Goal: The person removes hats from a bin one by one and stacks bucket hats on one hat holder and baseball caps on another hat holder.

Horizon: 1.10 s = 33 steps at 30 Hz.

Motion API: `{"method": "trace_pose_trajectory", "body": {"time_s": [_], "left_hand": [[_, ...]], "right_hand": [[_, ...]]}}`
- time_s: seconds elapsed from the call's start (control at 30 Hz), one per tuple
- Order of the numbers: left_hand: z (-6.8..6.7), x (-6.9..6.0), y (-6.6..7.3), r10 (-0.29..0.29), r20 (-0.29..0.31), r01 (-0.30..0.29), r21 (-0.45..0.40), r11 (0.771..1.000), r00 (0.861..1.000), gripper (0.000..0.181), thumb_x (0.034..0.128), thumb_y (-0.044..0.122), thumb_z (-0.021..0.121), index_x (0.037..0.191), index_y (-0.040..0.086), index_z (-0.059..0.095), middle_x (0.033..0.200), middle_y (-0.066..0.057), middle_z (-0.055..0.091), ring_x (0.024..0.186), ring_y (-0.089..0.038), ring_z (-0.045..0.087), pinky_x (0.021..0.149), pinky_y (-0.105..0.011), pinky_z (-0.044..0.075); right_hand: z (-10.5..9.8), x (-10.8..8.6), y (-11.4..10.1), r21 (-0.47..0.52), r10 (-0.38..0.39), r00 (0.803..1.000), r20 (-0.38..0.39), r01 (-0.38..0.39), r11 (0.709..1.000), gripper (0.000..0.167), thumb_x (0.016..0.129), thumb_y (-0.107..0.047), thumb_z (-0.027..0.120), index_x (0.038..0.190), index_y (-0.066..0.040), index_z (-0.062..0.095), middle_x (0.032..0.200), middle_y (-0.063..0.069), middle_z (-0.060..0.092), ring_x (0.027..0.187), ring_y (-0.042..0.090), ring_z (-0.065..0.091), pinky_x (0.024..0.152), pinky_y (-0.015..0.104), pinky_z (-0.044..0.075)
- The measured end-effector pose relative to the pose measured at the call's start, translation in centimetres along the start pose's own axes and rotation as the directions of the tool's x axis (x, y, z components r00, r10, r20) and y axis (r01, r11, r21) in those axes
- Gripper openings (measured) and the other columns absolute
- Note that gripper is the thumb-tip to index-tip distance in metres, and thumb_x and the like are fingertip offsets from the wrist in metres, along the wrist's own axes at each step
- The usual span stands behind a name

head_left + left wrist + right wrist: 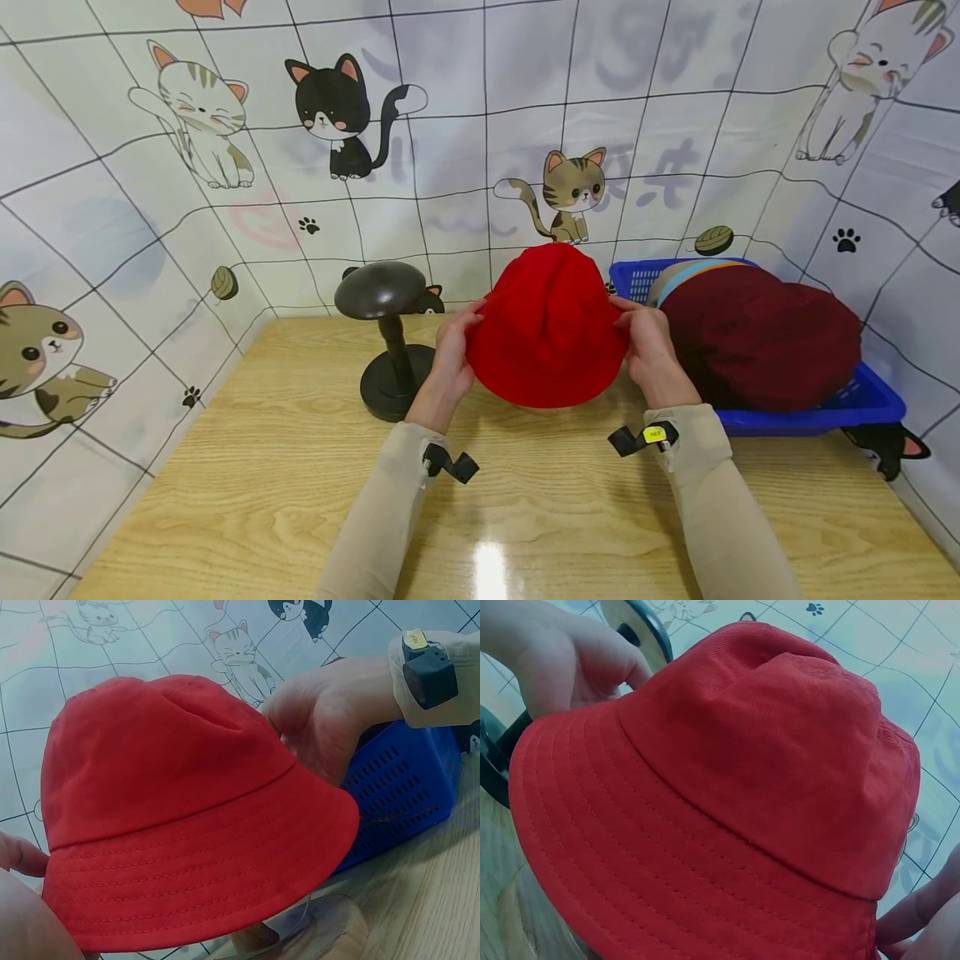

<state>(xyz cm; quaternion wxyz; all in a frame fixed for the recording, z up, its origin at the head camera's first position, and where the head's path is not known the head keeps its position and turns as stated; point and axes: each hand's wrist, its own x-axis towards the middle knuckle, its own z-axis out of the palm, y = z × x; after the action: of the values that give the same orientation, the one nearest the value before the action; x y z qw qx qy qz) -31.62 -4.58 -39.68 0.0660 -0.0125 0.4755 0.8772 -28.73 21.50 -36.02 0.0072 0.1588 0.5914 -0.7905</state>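
Observation:
A red bucket hat (546, 329) is held up above the table, its crown upward and slightly dented, its stitched brim toward me. My left hand (454, 350) grips the brim at the left side. On the opposite side my right hand (649, 346) pinches the brim, with the thumb in front. In the left wrist view the hat (172, 817) hides part of the right hand's fingers (319, 724). To the left of the hat stands a dark hat stand (392, 337) with a rounded top, bearing nothing.
At the right, a blue plastic basket (795, 423) holds a dark red hat (765, 337) and other headwear with a light blue and orange edge. The wooden table (247, 500) meets a cat-printed cloth wall (450, 150) at the back and sides.

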Motion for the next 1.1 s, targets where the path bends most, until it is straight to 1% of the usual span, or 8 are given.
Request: {"method": "trace_pose_trajectory", "body": {"time_s": [0.13, 0.37, 0.5, 0.63, 0.73, 0.87, 0.97, 1.1], "left_hand": [[0.0, 0.0, 0.0, 0.002, -0.002, -0.002, 0.002, 1.000, 1.000, 0.040, 0.0998, 0.010, 0.052, 0.137, 0.012, 0.066, 0.142, -0.002, 0.061, 0.121, -0.021, 0.057, 0.104, -0.034, 0.046], [0.0, 0.1, -0.1, -0.006, -0.005, 0.006, -0.003, 1.000, 1.000, 0.041, 0.1013, 0.010, 0.052, 0.140, 0.010, 0.064, 0.145, -0.003, 0.059, 0.123, -0.021, 0.056, 0.106, -0.035, 0.045], [0.0, 0.2, -0.1, -0.004, -0.007, 0.004, -0.012, 1.000, 1.000, 0.041, 0.1014, 0.008, 0.052, 0.141, 0.009, 0.063, 0.146, -0.004, 0.059, 0.123, -0.021, 0.056, 0.107, -0.034, 0.045], [0.1, 0.3, -0.2, 0.001, -0.010, -0.001, -0.004, 1.000, 1.000, 0.041, 0.1012, 0.008, 0.051, 0.141, 0.008, 0.062, 0.146, -0.004, 0.058, 0.124, -0.021, 0.056, 0.108, -0.035, 0.044], [0.2, 0.2, -0.3, 0.002, -0.013, -0.002, 0.004, 1.000, 1.000, 0.041, 0.1014, 0.008, 0.051, 0.140, 0.007, 0.063, 0.147, -0.004, 0.058, 0.127, -0.023, 0.054, 0.112, -0.038, 0.043], [0.2, 0.0, -0.3, -0.003, -0.021, 0.003, 0.006, 1.000, 1.000, 0.039, 0.1013, 0.008, 0.052, 0.138, 0.009, 0.065, 0.147, -0.004, 0.058, 0.130, -0.024, 0.053, 0.116, -0.040, 0.040], [0.3, -0.1, -0.4, -0.011, -0.022, 0.011, 0.006, 1.000, 1.000, 0.039, 0.1017, 0.009, 0.052, 0.138, 0.010, 0.065, 0.147, -0.004, 0.058, 0.130, -0.024, 0.053, 0.117, -0.041, 0.040], [0.3, -0.1, -0.4, -0.022, -0.018, 0.023, 0.007, 1.000, 1.000, 0.039, 0.1034, 0.010, 0.052, 0.140, 0.012, 0.065, 0.147, -0.004, 0.058, 0.128, -0.024, 0.054, 0.117, -0.041, 0.041]], "right_hand": [[0.1, 0.0, 0.2, -0.026, -0.004, 0.999, -0.032, 0.003, 1.000, 0.068, 0.096, 0.004, 0.029, 0.159, -0.019, 0.043, 0.171, 0.002, 0.027, 0.150, 0.022, 0.034, 0.126, 0.037, 0.030], [0.3, 0.2, 0.5, -0.081, 0.006, 0.999, -0.051, -0.010, 0.997, 0.063, 0.099, 0.001, 0.033, 0.157, -0.020, 0.045, 0.165, 0.003, 0.033, 0.136, 0.018, 0.042, 0.120, 0.037, 0.035], [0.4, 0.2, 0.7, -0.097, 0.006, 0.999, -0.044, -0.010, 0.995, 0.055, 0.103, -0.006, 0.035, 0.155, -0.018, 0.047, 0.144, -0.004, 0.047, 0.124, 0.012, 0.045, 0.115, 0.035, 0.035], [0.4, 0.3, 0.8, -0.096, 0.006, 1.000, -0.014, -0.008, 0.995, 0.054, 0.104, -0.008, 0.034, 0.157, -0.017, 0.044, 0.121, -0.013, 0.049, 0.114, 0.008, 0.046, 0.113, 0.034, 0.036], [0.4, 0.3, 1.0, -0.090, 0.009, 1.000, 0.001, -0.009, 0.996, 0.058, 0.104, -0.005, 0.032, 0.160, -0.017, 0.040, 0.115, -0.014, 0.049, 0.108, 0.006, 0.048, 0.109, 0.031, 0.038], [0.5, 0.4, 1.2, -0.090, 0.004, 1.000, -0.007, -0.005, 0.996, 0.059, 0.103, -0.003, 0.031, 0.161, -0.015, 0.038, 0.112, -0.013, 0.050, 0.103, 0.005, 0.049, 0.101, 0.026, 0.040], [0.6, 0.6, 1.4, -0.095, -0.008, 1.000, -0.014, 0.006, 0.995, 0.059, 0.103, -0.002, 0.030, 0.161, -0.013, 0.038, 0.112, -0.012, 0.050, 0.102, 0.006, 0.050, 0.105, 0.027, 0.040], [0.7, 0.7, 1.6, -0.108, -0.012, 1.000, -0.017, 0.010, 0.994, 0.060, 0.103, -0.001, 0.029, 0.161, -0.014, 0.038, 0.116, -0.011, 0.049, 0.108, 0.008, 0.048, 0.118, 0.034, 0.036]]}}
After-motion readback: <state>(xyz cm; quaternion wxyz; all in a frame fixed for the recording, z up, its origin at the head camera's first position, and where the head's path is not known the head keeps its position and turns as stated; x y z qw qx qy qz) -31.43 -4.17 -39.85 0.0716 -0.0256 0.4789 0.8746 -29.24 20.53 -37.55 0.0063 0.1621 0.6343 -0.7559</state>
